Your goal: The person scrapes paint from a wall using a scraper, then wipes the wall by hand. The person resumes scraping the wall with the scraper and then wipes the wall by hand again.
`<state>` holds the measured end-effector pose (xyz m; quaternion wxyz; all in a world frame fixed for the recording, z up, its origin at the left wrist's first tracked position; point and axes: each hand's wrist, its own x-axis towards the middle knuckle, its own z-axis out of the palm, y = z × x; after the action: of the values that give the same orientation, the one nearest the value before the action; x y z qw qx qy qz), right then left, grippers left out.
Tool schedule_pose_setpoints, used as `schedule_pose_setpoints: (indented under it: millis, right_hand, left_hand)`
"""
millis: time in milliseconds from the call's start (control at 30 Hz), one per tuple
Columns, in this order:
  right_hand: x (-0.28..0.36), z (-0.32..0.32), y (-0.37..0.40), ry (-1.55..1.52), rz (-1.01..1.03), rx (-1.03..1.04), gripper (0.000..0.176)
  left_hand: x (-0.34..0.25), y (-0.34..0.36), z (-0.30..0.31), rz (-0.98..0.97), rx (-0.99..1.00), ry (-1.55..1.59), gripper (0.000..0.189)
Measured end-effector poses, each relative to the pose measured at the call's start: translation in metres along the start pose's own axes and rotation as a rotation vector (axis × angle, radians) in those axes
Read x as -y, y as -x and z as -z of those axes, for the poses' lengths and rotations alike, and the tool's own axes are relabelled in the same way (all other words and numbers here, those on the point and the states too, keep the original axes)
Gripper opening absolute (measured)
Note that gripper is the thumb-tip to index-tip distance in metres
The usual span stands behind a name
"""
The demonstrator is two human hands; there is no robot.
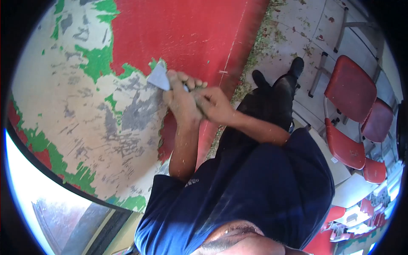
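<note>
Head cam looks down along a big painted surface. It's red up top, and the lower left is stripped to bare pale patches with green scraps at the edges. To the right there's a light floor with a strip of paint flakes along the base. A few red chairs stand further right, well apart from the hands.

Both hands are bunched together against the surface, right where the red meets the bare part. The left hand has its fingers curled tight round the scraper. The handle is pretty much buried in the fist. The right hand is clamped over the left with its fingers folded shut, and I can't tell if it touches the handle. The grey blade pokes out up-left, flat on the paint.
</note>
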<state>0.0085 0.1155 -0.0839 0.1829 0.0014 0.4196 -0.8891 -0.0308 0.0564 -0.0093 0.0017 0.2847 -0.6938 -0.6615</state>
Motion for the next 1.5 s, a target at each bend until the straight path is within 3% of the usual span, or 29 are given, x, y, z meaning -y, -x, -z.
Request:
schedule_pose_setpoints:
  millis: [167,267,367,433,567,667,733,833,933,1000,1067,1167,1367,1467,1500]
  right_hand:
    - [0.003,-0.010,0.006,0.071,0.013,0.067,0.020]
    - [-0.004,-0.010,0.006,0.022,0.119,-0.033,0.021]
    - [-0.010,-0.014,0.021,0.020,0.014,0.004,0.021]
    - [-0.010,-0.014,0.004,0.035,0.078,-0.023,0.021]
    - [-0.004,-0.020,0.017,0.082,0.117,-0.053,0.020]
    - [-0.009,-0.021,0.019,0.188,0.129,0.062,0.024]
    - [0.005,-0.023,-0.009,0.104,0.203,0.013,0.025]
    - [0.041,-0.025,-0.020,-0.102,0.198,0.018,0.024]
    - [0.044,-0.011,0.003,-0.265,0.127,-0.006,0.024]
    - [0.047,0.018,0.012,-0.233,0.137,-0.141,0.026]
    - [0.049,0.048,0.032,-0.150,0.134,-0.334,0.027]
    - [0.074,0.075,0.057,-0.128,0.192,-0.592,0.034]
    - [0.139,0.097,0.104,-0.020,0.363,-0.774,0.038]
    - [0.165,0.109,0.120,-0.031,0.400,-0.746,0.040]
    - [0.172,0.114,0.124,-0.023,0.394,-0.728,0.042]
  left_hand:
    - [0.004,0.003,0.007,-0.043,0.017,0.050,0.035]
    - [-0.002,0.000,0.004,-0.069,0.012,0.024,0.036]
    - [0.000,0.016,0.023,-0.005,0.023,-0.020,0.036]
    - [-0.007,0.008,0.011,-0.027,0.013,-0.063,0.037]
    - [0.007,0.002,0.014,-0.045,0.048,0.080,0.036]
    - [-0.001,0.013,0.027,-0.072,0.027,0.007,0.034]
    - [-0.019,-0.001,0.018,-0.138,0.007,-0.098,0.033]
    - [-0.053,-0.008,0.000,-0.202,0.185,-0.161,0.040]
    - [-0.037,0.004,-0.001,-0.526,0.432,-0.225,0.054]
    - [-0.035,-0.010,0.028,-1.360,0.274,-0.966,0.063]
    - [-0.030,-0.012,0.038,-1.486,-0.092,-1.332,0.061]
    - [-0.009,-0.032,0.018,-1.390,-0.388,-1.899,0.057]
    - [0.024,-0.067,0.014,-1.186,0.578,-1.945,0.055]
    - [0.006,-0.050,0.018,-1.166,0.468,-1.692,0.056]
    - [-0.009,-0.037,0.019,-1.124,0.326,-1.754,0.055]
